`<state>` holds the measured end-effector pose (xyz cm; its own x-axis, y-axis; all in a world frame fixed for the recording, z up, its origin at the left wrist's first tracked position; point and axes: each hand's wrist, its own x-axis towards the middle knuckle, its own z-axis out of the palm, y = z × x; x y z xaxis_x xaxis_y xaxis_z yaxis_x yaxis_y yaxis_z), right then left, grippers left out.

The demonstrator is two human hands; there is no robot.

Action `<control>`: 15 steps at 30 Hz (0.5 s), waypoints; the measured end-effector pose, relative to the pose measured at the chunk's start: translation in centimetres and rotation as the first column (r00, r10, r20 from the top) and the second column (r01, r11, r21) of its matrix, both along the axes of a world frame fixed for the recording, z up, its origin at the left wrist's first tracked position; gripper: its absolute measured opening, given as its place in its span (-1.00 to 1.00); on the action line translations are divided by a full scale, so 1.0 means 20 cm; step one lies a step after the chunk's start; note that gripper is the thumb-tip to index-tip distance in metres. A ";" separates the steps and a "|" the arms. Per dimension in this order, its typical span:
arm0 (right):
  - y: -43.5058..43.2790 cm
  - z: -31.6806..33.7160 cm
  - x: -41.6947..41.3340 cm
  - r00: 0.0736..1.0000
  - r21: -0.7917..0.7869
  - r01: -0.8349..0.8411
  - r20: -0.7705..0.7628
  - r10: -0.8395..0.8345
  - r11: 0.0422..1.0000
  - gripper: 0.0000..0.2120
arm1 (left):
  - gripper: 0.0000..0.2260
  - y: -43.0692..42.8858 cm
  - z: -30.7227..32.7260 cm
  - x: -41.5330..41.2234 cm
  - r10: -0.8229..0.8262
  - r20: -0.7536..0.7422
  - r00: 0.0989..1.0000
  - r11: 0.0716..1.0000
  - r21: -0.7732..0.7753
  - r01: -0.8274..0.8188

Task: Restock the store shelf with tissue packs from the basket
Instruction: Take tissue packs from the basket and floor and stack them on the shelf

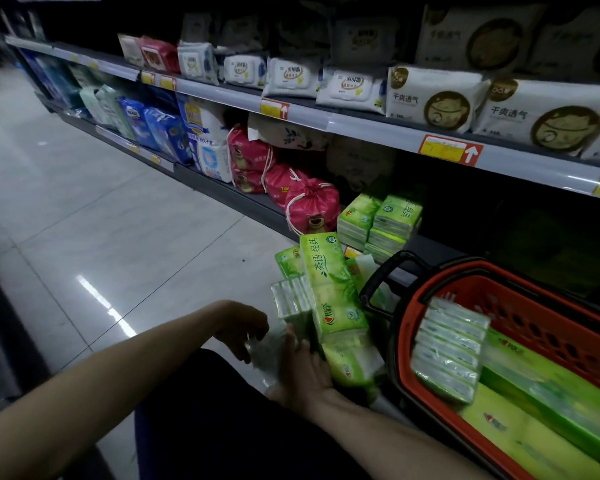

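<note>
Several green tissue packs (333, 299) lie piled on the floor by the bottom shelf (257, 202). More green packs (378, 220) are stacked on that shelf's edge. The red basket (551, 327) at the right holds large green packs (541, 403), with a clear-wrapped bundle (447, 351) on top. My left hand (241, 327) has its fingers curled down and pinches a crumpled clear plastic wrap (267, 355). From the other side my right hand (302, 372) holds the same wrap, close against the floor pile.
The basket's black handle (381, 282) stands up beside the floor pile. Pink drawstring bags (309, 202) and blue packs (160, 129) fill the bottom shelf to the left. White wipe packs (430, 98) line the shelf above. Tiled floor (101, 237) stretches to the left.
</note>
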<state>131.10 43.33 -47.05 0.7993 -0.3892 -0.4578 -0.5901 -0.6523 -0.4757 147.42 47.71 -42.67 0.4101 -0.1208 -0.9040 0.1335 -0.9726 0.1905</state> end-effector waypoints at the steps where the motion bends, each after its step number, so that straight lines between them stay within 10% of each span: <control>1: -0.01 0.02 0.02 1.000 0.040 -0.015 0.022 0.015 0.999 0.13 | -0.64 0.04 0.04 0.02 0.039 0.052 0.998 0.999 -0.031 -0.038; 5: -0.01 0.17 0.13 0.989 0.089 -0.060 0.140 0.047 0.994 0.32 | -0.56 0.13 0.26 0.16 -0.293 0.292 0.911 0.955 0.048 0.292; 15: -0.35 0.85 0.12 0.721 0.361 0.223 0.564 -0.403 0.905 -0.14 | -0.66 0.11 1.12 0.22 0.056 0.475 0.878 0.815 -0.529 0.234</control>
